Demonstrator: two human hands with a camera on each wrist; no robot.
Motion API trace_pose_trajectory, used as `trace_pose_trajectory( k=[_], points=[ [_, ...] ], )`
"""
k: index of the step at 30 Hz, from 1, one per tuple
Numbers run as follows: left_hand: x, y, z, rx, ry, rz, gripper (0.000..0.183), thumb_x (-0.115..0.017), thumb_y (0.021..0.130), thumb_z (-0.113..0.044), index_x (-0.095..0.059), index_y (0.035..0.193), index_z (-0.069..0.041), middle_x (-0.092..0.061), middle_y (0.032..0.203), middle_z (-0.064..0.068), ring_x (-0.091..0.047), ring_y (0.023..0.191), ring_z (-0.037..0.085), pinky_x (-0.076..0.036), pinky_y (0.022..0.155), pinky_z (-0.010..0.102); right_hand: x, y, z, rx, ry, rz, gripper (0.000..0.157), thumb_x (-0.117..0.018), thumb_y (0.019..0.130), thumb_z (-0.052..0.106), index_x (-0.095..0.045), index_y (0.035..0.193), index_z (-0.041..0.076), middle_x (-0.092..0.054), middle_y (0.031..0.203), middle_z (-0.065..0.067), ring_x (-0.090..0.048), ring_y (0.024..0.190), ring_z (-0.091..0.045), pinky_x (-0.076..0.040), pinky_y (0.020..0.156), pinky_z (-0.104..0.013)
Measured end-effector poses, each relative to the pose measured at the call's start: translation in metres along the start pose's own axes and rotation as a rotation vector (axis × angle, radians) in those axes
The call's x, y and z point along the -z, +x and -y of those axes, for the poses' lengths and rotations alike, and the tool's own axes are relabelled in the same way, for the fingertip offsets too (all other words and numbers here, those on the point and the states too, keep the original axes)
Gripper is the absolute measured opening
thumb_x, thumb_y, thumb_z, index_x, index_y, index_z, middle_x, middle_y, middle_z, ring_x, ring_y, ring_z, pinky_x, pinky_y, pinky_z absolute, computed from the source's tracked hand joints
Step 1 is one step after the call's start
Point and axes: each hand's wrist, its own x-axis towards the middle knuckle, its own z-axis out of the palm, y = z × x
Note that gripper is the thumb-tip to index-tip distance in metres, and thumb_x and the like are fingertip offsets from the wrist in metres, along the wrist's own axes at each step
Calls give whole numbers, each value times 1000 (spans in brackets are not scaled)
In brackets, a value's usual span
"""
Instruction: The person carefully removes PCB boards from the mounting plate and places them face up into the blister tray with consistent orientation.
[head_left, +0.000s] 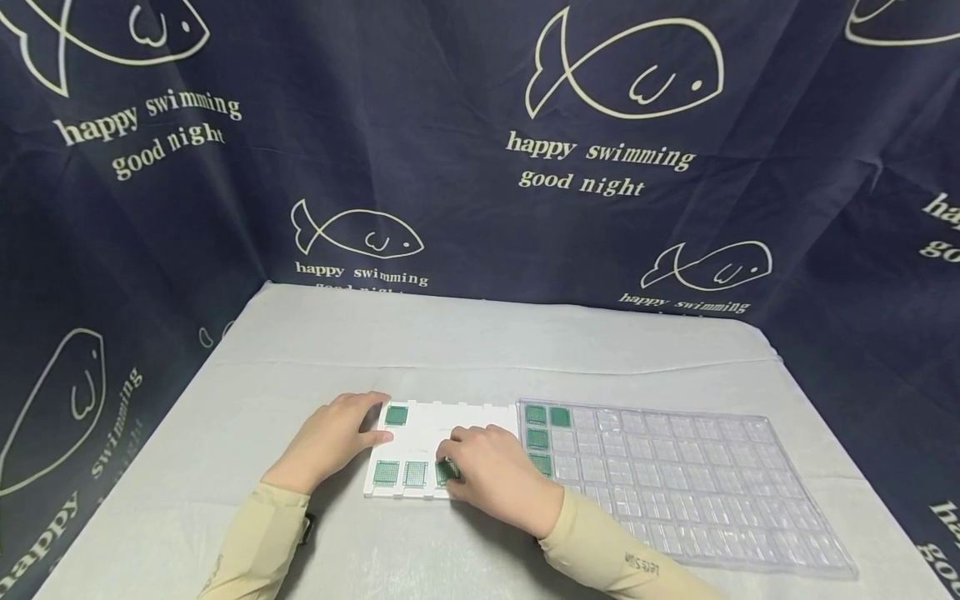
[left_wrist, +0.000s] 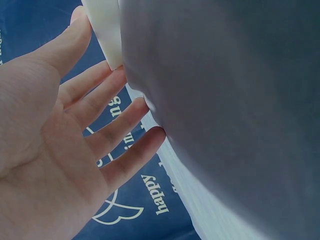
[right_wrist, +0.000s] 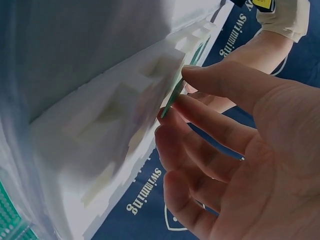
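Note:
A white board with notched edges (head_left: 442, 421) lies flat on the table. On it are green square circuit boards: one at the far left corner (head_left: 397, 415) and two along the near side, a left one (head_left: 386, 473) and a middle one (head_left: 415, 474). My left hand (head_left: 333, 437) touches the white board's left edge, fingers fairly straight. Over its near right part, my right hand (head_left: 498, 475) pinches another green circuit board (right_wrist: 173, 97) between thumb and fingers; that board is tilted in the right wrist view and partly hidden in the head view.
Right of the white board lies a clear plastic compartment tray (head_left: 675, 450). Several green circuit boards (head_left: 537, 438) sit in its leftmost compartments, with one more (head_left: 560, 417) in the second column. A dark blue fish-print curtain (head_left: 480, 167) surrounds the table (head_left: 480, 333).

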Motion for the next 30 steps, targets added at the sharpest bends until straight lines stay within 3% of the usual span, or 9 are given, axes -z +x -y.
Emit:
trace_pose_trajectory(
  k=[6, 30],
  points=[
    [0, 0, -1, -2, 3, -2, 52, -79, 88, -31, -64, 131, -8, -70, 130, 12, -63, 124, 38, -52, 101, 59, 1, -1, -2, -9, 5, 6, 15, -83, 76, 23, -73, 87, 21, -56, 72, 11, -45, 61, -3, -37, 54, -19],
    [-4, 1, 2, 14, 10, 6, 53, -78, 88, -34, -64, 133, -9, -70, 131, 11, -62, 126, 37, -52, 101, 59, 9, -9, -9, -27, 0, -20, 19, -84, 76, 23, -75, 92, 19, -63, 77, 9, -52, 62, -4, -38, 54, -18]
  ],
)
